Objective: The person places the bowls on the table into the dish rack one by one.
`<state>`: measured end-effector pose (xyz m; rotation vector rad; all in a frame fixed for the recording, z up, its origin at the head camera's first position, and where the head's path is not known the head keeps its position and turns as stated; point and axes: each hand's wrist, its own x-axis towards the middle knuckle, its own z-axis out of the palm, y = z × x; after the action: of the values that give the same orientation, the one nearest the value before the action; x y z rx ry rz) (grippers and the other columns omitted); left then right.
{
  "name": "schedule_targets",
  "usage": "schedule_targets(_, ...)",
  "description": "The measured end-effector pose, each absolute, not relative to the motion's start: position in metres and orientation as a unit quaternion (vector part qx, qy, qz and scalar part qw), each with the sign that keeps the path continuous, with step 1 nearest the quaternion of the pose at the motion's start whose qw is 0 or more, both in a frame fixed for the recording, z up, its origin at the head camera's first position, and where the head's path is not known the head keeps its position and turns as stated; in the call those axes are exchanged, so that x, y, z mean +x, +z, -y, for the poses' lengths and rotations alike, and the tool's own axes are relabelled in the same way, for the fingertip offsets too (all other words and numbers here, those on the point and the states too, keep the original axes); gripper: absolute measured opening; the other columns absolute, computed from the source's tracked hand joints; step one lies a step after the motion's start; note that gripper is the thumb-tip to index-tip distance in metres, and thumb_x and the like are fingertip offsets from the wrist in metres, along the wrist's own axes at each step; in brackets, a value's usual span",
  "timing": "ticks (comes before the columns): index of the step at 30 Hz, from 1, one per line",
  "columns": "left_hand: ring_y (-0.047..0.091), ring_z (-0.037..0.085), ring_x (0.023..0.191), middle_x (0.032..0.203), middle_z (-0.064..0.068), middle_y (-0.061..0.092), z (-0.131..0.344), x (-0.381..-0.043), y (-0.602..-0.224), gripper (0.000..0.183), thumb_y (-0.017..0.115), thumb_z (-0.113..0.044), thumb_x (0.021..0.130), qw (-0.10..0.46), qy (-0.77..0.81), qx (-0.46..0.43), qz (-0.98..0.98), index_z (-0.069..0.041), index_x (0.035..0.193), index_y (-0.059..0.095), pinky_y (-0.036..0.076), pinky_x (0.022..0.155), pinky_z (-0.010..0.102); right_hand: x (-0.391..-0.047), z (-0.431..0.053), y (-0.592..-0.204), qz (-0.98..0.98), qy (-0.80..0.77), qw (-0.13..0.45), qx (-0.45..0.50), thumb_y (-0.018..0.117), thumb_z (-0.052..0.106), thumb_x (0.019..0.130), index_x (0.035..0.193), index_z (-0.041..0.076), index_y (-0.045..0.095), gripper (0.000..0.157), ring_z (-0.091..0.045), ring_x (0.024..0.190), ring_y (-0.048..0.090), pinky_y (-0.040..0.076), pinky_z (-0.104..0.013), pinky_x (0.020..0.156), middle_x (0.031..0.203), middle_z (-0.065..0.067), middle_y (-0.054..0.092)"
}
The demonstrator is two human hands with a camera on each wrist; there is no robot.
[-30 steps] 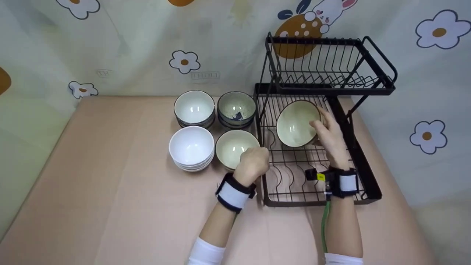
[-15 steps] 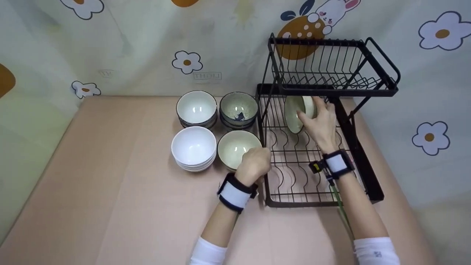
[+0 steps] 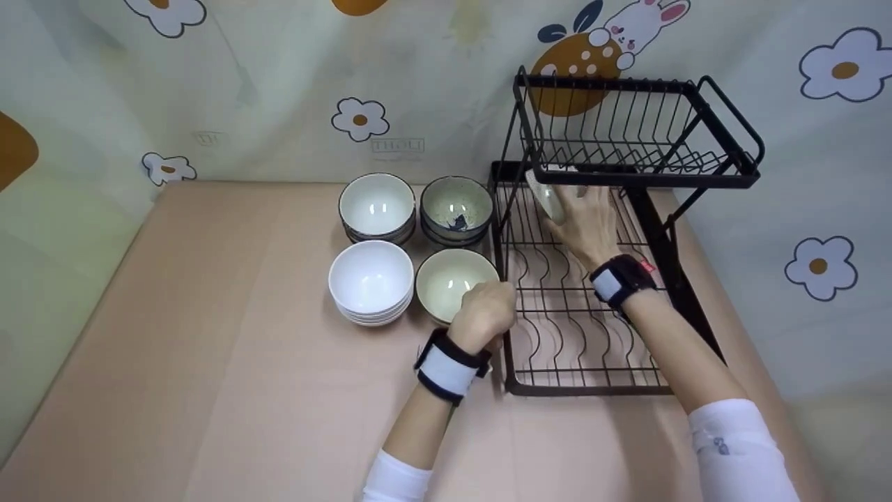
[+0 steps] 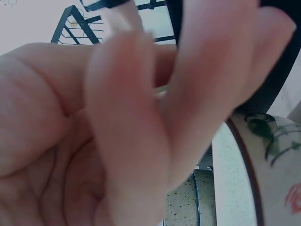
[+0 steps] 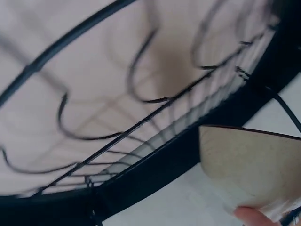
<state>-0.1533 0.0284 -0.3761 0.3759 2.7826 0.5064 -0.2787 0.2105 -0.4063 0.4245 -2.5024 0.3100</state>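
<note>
**Handling the tilted bowl (image 3: 548,197) in the dish rack (image 3: 592,391)**

Location: the tilted bowl stands on its side at the far left of the lower tier, partly hidden by the front bar of the upper tier (image 3: 637,179). Whether it touches the wires cannot be determined.

Hands: the right hand (image 3: 587,222) grips the tilted bowl from the right, thumb on the near side. The left hand (image 3: 486,310), well apart from it, is curled at the left rim of the rack, overlapping the pale green bowl (image 3: 446,284); whether it grips anything cannot be determined.

Handling: the tilted bowl appears to be glazed ceramic. Treat it as rigid, moderately light, slippery and liable to chip. Take hold across the wall, thumb opposing fingers, with support near the foot. Keep the rim off the overhead bar; avoid pinching the rim alone.
</note>
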Motion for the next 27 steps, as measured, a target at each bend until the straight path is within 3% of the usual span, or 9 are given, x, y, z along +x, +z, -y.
schedule_targets(5, 0.068, 0.028, 0.092, 0.099, 0.012, 0.072, -0.028, -0.154, -0.376, 0.01, 0.061, -0.004, 0.083, 0.149, 0.179, 0.13, -0.964, -0.007, 0.083, 0.07, 0.057, 0.075, 0.038, -0.288, -0.205, -0.421, 0.91, 0.021, 0.346, 0.226, 0.085, 0.024, 0.064, 0.138, 0.031, 0.039, 0.087, -0.044, 0.092, 0.055, 0.054, -0.047, 0.047, 0.124, -0.03, 0.044)
schedule_targets(9, 0.067, 0.029, 0.092, 0.099, 0.012, 0.072, -0.026, -0.154, -0.376, 0.009, 0.062, -0.005, 0.083, 0.15, 0.182, 0.132, -0.963, -0.006, 0.083, 0.07, 0.057, 0.075, 0.039, -0.295, -0.2, -0.429, 0.888, -0.043, 0.379, 0.258, 0.086, 0.027, 0.064, 0.132, 0.027, 0.045, 0.079, -0.039, 0.084, 0.056, 0.049, -0.039, 0.04, 0.121, -0.026, 0.047)
schedule_targets(12, 0.067, 0.029, 0.092, 0.098, 0.012, 0.072, -0.025, -0.154, -0.376, 0.009, 0.062, -0.005, 0.083, 0.147, 0.184, 0.133, -0.963, -0.006, 0.082, 0.07, 0.057, 0.075, 0.039, -0.3, -0.194, -0.433, 0.881, -0.084, 0.38, 0.268, 0.081, 0.032, 0.071, 0.128, 0.024, 0.049, 0.066, -0.036, 0.079, 0.056, 0.047, -0.036, 0.038, 0.118, -0.023, 0.046)
schedule_targets(15, 0.067, 0.029, 0.092, 0.098, 0.012, 0.072, -0.025, -0.154, -0.377, 0.009, 0.061, -0.006, 0.084, 0.145, 0.186, 0.135, -0.962, -0.006, 0.082, 0.07, 0.057, 0.075, 0.04, -0.306, -0.19, -0.437, 0.863, -0.099, 0.406, 0.284, 0.073, 0.032, 0.08, 0.125, 0.023, 0.05, 0.051, -0.036, 0.078, 0.057, 0.049, -0.036, 0.039, 0.118, -0.022, 0.046)
schedule_targets(20, 0.068, 0.029, 0.092, 0.098, 0.012, 0.072, -0.025, -0.154, -0.377, 0.009, 0.061, -0.006, 0.085, 0.149, 0.19, 0.135, -0.961, -0.006, 0.082, 0.069, 0.057, 0.076, 0.04, -0.311, -0.184, -0.442, 0.849, -0.111, 0.421, 0.299, 0.06, 0.024, 0.088, 0.121, 0.023, 0.052, 0.033, -0.037, 0.087, 0.056, 0.055, -0.043, 0.055, 0.118, -0.022, 0.049)
schedule_targets(22, 0.068, 0.029, 0.091, 0.097, 0.012, 0.072, -0.025, -0.154, -0.378, 0.009, 0.061, -0.007, 0.084, 0.146, 0.191, 0.134, -0.961, -0.006, 0.081, 0.069, 0.057, 0.076, 0.04, -0.312, -0.182, -0.443, 0.854, -0.129, 0.406, 0.297, 0.057, 0.015, 0.087, 0.12, 0.023, 0.053, 0.034, -0.038, 0.092, 0.055, 0.056, -0.046, 0.062, 0.117, -0.022, 0.049)
schedule_targets(27, 0.067, 0.03, 0.09, 0.095, 0.012, 0.072, -0.026, -0.153, -0.377, 0.011, 0.059, -0.006, 0.083, 0.131, 0.189, 0.137, -0.963, -0.006, 0.079, 0.069, 0.057, 0.073, 0.04, -0.31, -0.18, -0.444, 0.872, -0.173, 0.36, 0.283, 0.056, 0.002, 0.081, 0.122, 0.023, 0.053, 0.046, -0.038, 0.096, 0.054, 0.057, -0.046, 0.064, 0.116, -0.024, 0.048)
